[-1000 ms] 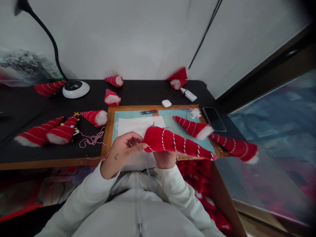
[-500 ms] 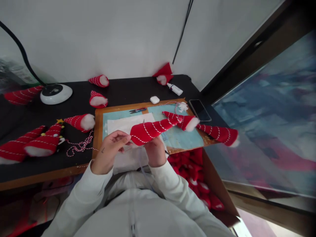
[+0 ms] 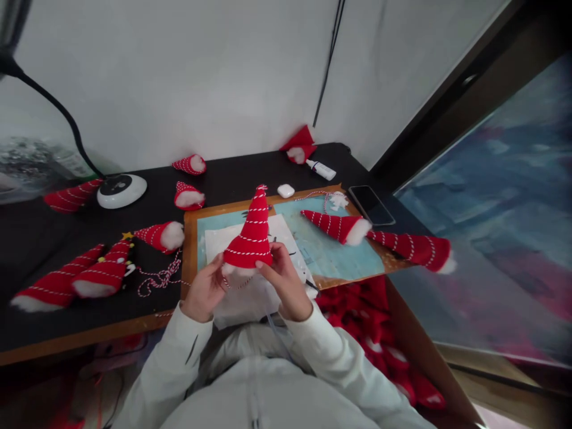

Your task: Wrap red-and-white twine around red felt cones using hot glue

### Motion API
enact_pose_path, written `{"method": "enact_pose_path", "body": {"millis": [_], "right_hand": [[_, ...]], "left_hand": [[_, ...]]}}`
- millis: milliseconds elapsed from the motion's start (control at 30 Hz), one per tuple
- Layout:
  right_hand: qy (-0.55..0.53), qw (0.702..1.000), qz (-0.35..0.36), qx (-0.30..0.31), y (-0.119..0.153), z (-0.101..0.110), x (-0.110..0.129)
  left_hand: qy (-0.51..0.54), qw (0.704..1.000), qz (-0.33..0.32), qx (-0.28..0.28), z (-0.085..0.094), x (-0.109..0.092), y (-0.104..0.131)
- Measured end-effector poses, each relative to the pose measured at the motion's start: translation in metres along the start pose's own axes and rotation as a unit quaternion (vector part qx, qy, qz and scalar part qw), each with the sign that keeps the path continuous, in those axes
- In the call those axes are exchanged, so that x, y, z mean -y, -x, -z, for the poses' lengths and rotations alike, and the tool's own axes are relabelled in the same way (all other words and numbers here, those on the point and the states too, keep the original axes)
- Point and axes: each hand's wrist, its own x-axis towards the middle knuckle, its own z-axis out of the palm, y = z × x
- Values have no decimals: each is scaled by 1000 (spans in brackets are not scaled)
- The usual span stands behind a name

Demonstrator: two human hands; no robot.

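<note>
Near the front edge of the desk (image 3: 241,174), left hand (image 3: 203,292) and right hand (image 3: 289,285) are holding the red cone (image 3: 253,235) tip-up, each grip pinching its base, light pressure probably sparing the white stuffing (image 3: 230,270).

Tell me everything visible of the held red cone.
The red cone looks like soft fabric, banded with red and white twisted cord, its tufted tip pointing up or away. White fluffy filling shows at its base, loose cord below. Over the white sheet, the left grip and right grip hold the base's two sides.
</note>
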Motion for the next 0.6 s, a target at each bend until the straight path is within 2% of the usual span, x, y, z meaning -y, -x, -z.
{"method": "enact_pose_path", "body": {"millis": [200, 333, 500, 600], "right_hand": [[75, 997, 9, -14, -10, -1, -11], [84, 996, -5, 1, -15, -4, -12], [70, 997, -16, 15, -16, -5, -10], [60, 998, -7, 14, -14, -5, -9]], "left_hand": [[6, 999, -44, -18, 11, 10, -8], [6, 998, -64, -17, 15, 12, -9], [-64, 991, -111, 37, 11, 6, -2], [-69, 992, -105, 32, 11, 6, -1]]}}
